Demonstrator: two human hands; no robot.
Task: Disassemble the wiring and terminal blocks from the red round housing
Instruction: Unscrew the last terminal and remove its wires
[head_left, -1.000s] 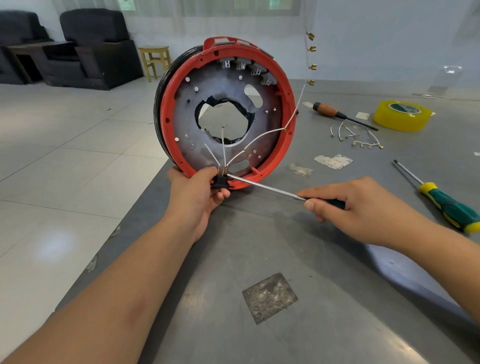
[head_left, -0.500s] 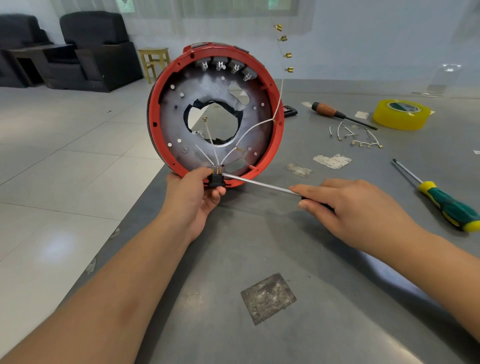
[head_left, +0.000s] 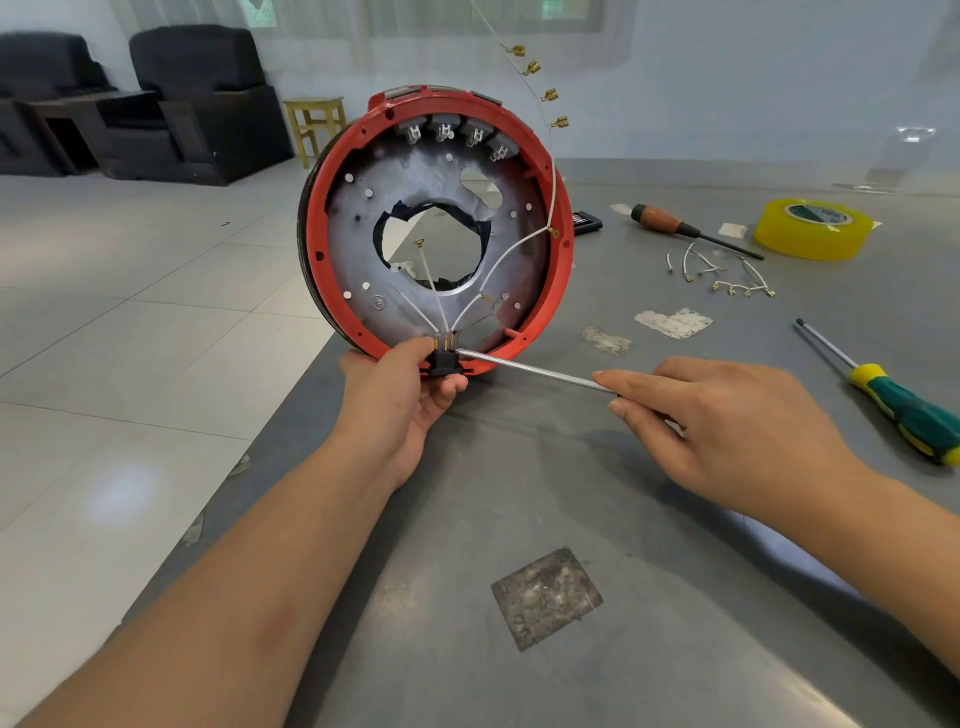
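Note:
The red round housing (head_left: 563, 270) stands on edge at the grey table's left side, its open face toward me. My left hand (head_left: 400, 395) grips its bottom rim and pinches a small black terminal block (head_left: 444, 361) with brass pins. White wires (head_left: 506, 257) fan up from the block across the silver inner plate. One long wire with several brass terminals (head_left: 540, 83) rises above the rim. Several grey terminal blocks (head_left: 457, 132) sit inside the top. My right hand (head_left: 717, 421) holds a screwdriver, and the metal shaft (head_left: 530, 370) has its tip against the black block.
On the grey table (head_left: 467, 519) to the right lie a green-and-yellow screwdriver (head_left: 904, 410), a wood-handled screwdriver (head_left: 675, 226), a yellow tape roll (head_left: 813, 228), loose removed wires (head_left: 727, 273) and paper scraps (head_left: 672, 322). The table's left edge drops to a tiled floor.
The housing has turned and tilted, so its open face now points more toward me, and the long wire has swung left. The screwdriver tip stays at the black block.

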